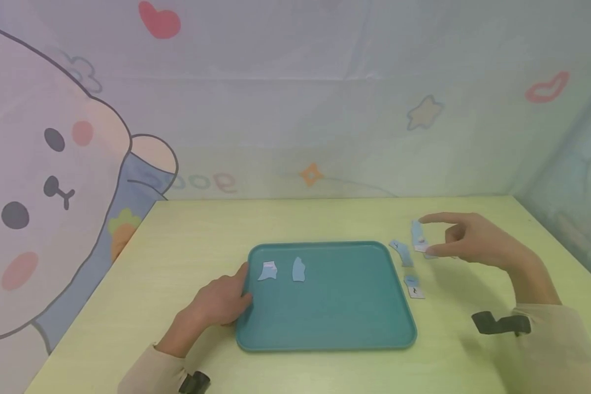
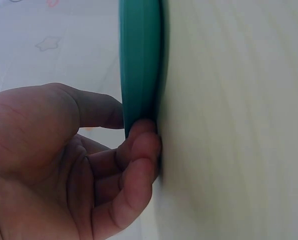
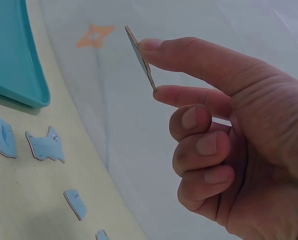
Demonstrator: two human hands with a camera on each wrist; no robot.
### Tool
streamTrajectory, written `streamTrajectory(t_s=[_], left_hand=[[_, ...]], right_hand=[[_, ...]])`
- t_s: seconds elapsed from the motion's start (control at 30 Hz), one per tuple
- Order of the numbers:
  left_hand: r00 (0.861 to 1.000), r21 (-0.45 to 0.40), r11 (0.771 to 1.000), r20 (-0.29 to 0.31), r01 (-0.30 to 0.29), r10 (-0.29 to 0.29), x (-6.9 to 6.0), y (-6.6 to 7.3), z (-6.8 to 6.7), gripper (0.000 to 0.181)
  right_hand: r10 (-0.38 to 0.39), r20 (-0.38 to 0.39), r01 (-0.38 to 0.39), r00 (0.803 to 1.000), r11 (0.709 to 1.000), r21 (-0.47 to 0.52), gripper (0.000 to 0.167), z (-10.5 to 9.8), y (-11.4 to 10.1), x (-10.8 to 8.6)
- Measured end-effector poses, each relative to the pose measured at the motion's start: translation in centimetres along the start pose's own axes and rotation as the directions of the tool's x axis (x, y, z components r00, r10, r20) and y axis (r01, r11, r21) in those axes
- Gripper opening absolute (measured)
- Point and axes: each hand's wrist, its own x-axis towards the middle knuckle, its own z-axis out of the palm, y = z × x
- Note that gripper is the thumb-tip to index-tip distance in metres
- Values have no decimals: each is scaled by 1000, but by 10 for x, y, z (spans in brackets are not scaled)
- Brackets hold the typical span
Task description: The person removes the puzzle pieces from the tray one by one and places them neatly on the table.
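Note:
At the right of the head view my right hand (image 1: pixel 465 238) is raised over the table. It pinches a thin light-blue puzzle piece (image 3: pixel 140 57) by its ends between thumb and index finger; the other fingers curl toward the palm. My left hand (image 1: pixel 221 301) grips the left rim of a teal tray (image 1: pixel 335 348). In the left wrist view its thumb lies against the tray's edge, with curled fingertips at the underside. Inside the tray lie two puzzle pieces, a white-and-blue piece (image 1: pixel 268 271) and a narrow blue piece (image 1: pixel 299 270), apart from each other.
Right of the tray, a curved blue piece (image 1: pixel 401 253) and a blue-and-white piece (image 1: pixel 413 287) lie on the pale yellow table (image 1: pixel 325 375). More small pieces lie near them, partly hidden by my right hand. A printed cloth (image 1: pixel 295 109) hangs behind the table.

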Motion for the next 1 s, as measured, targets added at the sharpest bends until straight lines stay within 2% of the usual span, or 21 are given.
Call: streamTrajectory(t_s=[0.33,0.73,1.0], left_hand=[[1000,6,1000,3,5,-5,0,0,0,72],[1000,6,1000,2,5,-5,0,0,0,72],[1000,5,1000,2,3,-3,-1,0,0,72]], right_hand=[[51,18,-51,999,999,-1,65,-8,9,-6],[50,52,-50,997,999,-1,61,-13,19,-12],[31,103,-36,994,998,53,60,-13,27,-15]])
